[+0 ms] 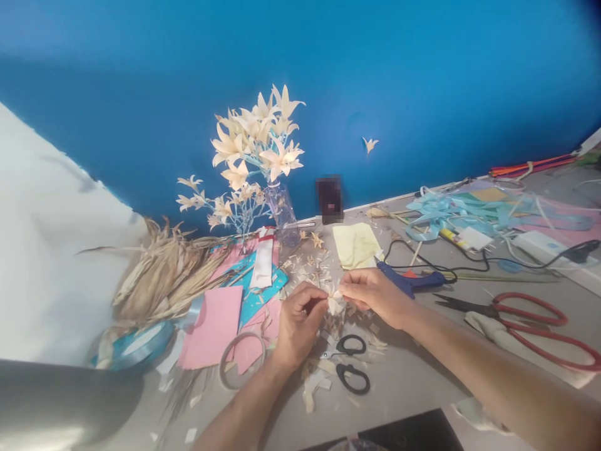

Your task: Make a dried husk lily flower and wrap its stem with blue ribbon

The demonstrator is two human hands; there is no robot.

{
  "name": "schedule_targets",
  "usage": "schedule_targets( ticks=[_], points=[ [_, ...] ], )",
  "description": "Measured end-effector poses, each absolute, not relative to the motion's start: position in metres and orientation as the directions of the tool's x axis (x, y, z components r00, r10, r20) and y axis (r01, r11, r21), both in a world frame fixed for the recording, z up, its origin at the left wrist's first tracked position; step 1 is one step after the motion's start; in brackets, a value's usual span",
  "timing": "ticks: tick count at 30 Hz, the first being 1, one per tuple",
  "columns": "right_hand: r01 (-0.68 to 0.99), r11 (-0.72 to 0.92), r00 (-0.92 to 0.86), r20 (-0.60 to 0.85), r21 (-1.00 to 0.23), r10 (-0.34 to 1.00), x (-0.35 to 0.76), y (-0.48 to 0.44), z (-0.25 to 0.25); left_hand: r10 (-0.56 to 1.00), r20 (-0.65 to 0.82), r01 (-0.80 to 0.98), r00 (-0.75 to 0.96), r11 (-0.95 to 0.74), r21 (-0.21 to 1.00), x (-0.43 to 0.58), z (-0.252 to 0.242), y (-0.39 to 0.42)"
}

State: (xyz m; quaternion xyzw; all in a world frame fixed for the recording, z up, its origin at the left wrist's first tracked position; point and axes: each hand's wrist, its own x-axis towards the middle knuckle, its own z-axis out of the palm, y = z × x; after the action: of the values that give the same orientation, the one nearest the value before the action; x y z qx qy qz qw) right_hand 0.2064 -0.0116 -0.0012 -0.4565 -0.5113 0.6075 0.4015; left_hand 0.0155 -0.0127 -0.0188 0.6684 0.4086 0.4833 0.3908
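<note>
My left hand (298,322) and my right hand (373,294) meet over the middle of the grey table (422,369). Both pinch a small cream husk flower (335,303) between their fingertips, the left from the left side and the right from the right. Husk scraps (313,268) lie scattered under and behind the hands. Small black-handled scissors (351,361) rest on the table just below the hands. A blue glue gun (409,280) lies right behind my right hand.
A clear bottle (282,213) with cream husk flowers (256,141) stands by the blue wall. Dried husks (164,272), pink paper (211,326), tape rolls (241,358) and blue ribbon spool (138,344) lie left. Large red-handled scissors (530,319), cables and ribbons (469,210) lie right.
</note>
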Motion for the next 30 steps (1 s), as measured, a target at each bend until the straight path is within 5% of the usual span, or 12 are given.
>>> schedule_targets(
  ticks=[17,30],
  points=[
    [-0.201,-0.280,-0.288,-0.217,-0.939,0.933,0.194,-0.014,-0.008,0.985,-0.092,-0.254,0.147,0.127,0.959,0.021,-0.038,-0.010],
    [-0.036,-0.137,-0.289,-0.121,-0.990,0.950,0.201,-0.012,-0.009,0.986,-0.038,-0.215,0.159,0.072,0.974,0.022,-0.037,-0.011]
  ],
)
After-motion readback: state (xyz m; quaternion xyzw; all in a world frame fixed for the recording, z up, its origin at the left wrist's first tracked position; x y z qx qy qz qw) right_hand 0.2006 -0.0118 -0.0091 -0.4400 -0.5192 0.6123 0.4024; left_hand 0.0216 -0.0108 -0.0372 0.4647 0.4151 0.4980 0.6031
